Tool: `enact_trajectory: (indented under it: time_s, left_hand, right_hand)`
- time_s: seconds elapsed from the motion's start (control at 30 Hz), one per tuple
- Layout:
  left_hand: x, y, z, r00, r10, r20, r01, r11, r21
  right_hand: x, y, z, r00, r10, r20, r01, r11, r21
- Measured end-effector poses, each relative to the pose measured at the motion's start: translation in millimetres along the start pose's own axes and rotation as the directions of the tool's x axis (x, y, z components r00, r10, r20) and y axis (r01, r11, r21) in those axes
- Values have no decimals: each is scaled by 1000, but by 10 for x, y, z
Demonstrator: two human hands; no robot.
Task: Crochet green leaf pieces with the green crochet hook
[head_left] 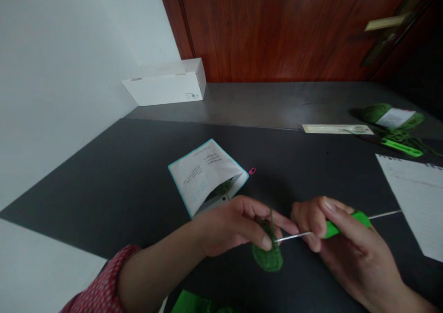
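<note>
My left hand (pixel 235 227) pinches a small round green crochet piece (pixel 268 255) between thumb and fingers, low in the middle of the view. A strand of green yarn runs up over its fingers. My right hand (pixel 341 239) grips a crochet hook (pixel 332 228) by its green handle; the metal tip points left into the top edge of the piece. Both hands hover just above a dark table (pixel 131 188).
A white and teal paper packet (pixel 204 177) lies behind my left hand, a tiny pink marker (pixel 252 170) beside it. Far right: green yarn skein (pixel 392 117), green-handled tool (pixel 401 147), lined notebook (pixel 418 197), flat packet (pixel 337 129). A white box (pixel 166 82) sits by the wall.
</note>
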State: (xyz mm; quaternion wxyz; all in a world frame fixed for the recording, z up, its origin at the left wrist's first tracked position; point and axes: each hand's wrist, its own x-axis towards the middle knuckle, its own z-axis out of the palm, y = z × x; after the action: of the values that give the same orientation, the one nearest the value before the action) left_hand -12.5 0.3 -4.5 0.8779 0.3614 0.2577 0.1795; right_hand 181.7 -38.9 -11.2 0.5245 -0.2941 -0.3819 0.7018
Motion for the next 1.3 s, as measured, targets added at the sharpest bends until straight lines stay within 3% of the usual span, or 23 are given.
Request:
enact_trajectory:
  time_s: [0.13,0.4,0.63,1.3]
  left_hand:
    - [0,-3,27,990,85,-113,-79,995,56]
    - [-10,-19,70,952,195,-236,-174,979,108]
    - [-10,-18,57,931,270,-245,-243,961,136]
    - [-14,-65,41,892,322,-316,-243,933,265]
  right_hand:
    - [10,31,-18,998,-9,-68,7,999,-32]
    - [45,22,-42,987,-20,-159,10,998,-63]
    - [48,-3,-71,976,-42,-213,21,995,-98]
    - [33,26,-54,963,-131,-236,96,983,-154]
